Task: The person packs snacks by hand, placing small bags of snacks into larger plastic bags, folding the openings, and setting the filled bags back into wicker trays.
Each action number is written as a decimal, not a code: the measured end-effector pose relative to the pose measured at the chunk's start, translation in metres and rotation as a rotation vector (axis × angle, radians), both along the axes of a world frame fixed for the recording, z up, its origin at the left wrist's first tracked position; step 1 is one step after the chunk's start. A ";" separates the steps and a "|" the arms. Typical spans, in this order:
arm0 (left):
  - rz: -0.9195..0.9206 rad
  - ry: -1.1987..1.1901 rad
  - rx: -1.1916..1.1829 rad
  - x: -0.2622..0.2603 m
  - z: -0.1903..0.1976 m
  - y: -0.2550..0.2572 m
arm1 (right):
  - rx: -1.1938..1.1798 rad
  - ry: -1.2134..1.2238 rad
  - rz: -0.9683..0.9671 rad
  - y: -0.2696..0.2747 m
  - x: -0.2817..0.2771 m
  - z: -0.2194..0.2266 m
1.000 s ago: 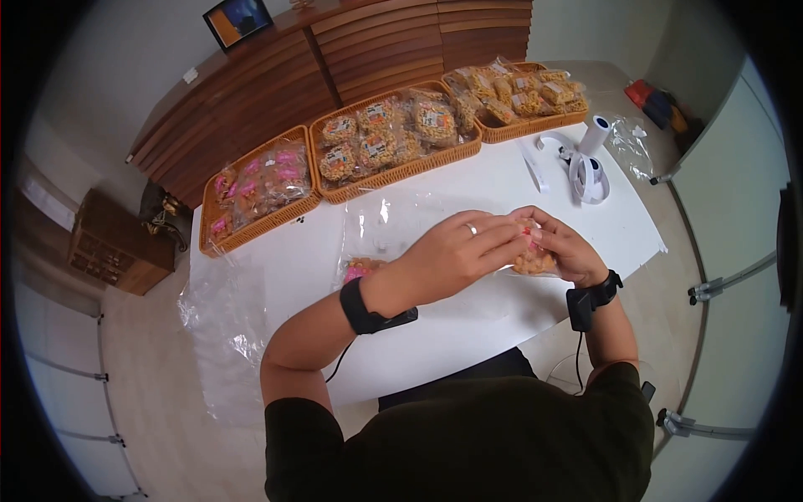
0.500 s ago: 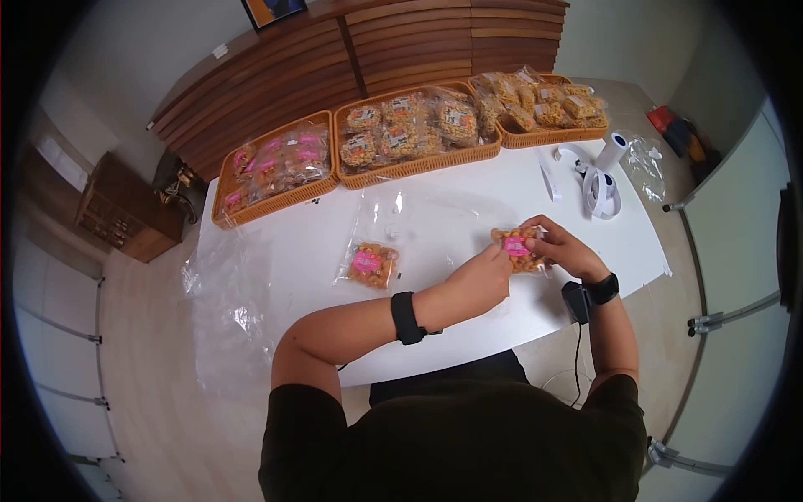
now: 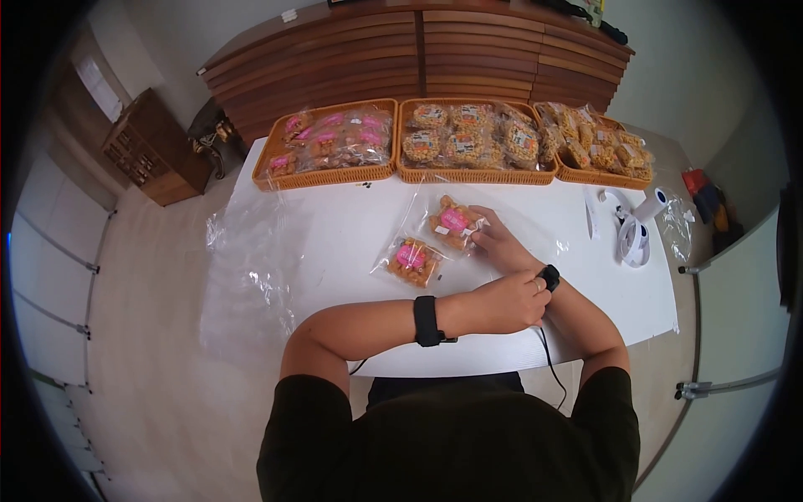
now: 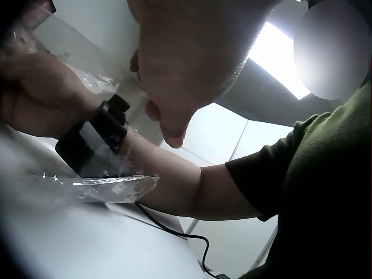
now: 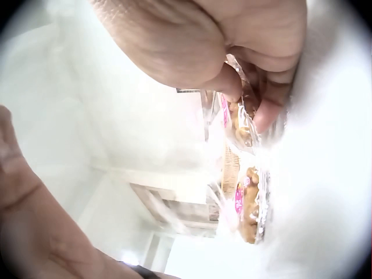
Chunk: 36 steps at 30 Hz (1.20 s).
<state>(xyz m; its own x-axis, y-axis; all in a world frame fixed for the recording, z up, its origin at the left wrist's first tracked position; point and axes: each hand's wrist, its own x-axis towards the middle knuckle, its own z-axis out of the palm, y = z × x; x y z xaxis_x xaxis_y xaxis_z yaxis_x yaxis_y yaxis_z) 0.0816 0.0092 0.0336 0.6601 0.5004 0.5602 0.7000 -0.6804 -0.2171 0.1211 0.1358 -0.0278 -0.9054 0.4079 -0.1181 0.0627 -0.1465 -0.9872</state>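
Note:
My right hand (image 3: 499, 244) pinches the right edge of a clear snack packet (image 3: 452, 219) with a pink label and brown pieces inside. In the right wrist view its thumb and fingers grip the packet's edge (image 5: 244, 131). A matching packet (image 3: 411, 259) lies on the table just below and left of it. My left hand (image 3: 507, 304) hangs near the right wrist, its fingers loosely curled and nothing seen in them. The left wrist view shows its thumb pointing down, with clear plastic film (image 4: 116, 187) below it.
Three wicker baskets line the table's back: pink-labelled packets in the left basket (image 3: 330, 177), round packets in the middle basket (image 3: 477, 176), yellow packets in the right basket (image 3: 604, 177). White rolls (image 3: 634, 243) stand at the right. Clear plastic sheeting (image 3: 255, 272) hangs over the left edge.
The right hand has carried its packet left, beside the other packet. My left hand has let go of the packet and drawn back toward the right wrist. The head view has turned rightward.

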 end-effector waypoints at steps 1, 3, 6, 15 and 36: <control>-0.031 -0.025 -0.006 0.000 0.000 -0.001 | 0.065 -0.027 -0.014 0.000 -0.006 0.000; -0.035 -0.020 -0.018 -0.002 -0.001 -0.002 | 0.135 -0.054 -0.014 0.001 -0.015 0.002; -0.056 -0.027 -0.063 -0.010 0.002 -0.004 | 0.433 -0.185 -0.123 0.000 -0.025 0.011; 0.138 -0.151 0.066 -0.097 0.028 0.010 | 0.277 0.136 -0.003 0.003 -0.019 -0.004; 1.391 -0.918 -0.408 -0.559 -0.083 0.017 | 0.399 -0.412 0.024 -0.009 0.123 0.075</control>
<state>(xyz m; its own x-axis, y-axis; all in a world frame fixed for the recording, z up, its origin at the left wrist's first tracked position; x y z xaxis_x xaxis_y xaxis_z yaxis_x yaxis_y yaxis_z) -0.4773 0.0264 -0.0490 -0.8011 0.5715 0.1781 0.5541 0.5953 0.5820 0.2439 0.1271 0.0469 -0.8269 0.4729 -0.3043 0.4528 0.2390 -0.8590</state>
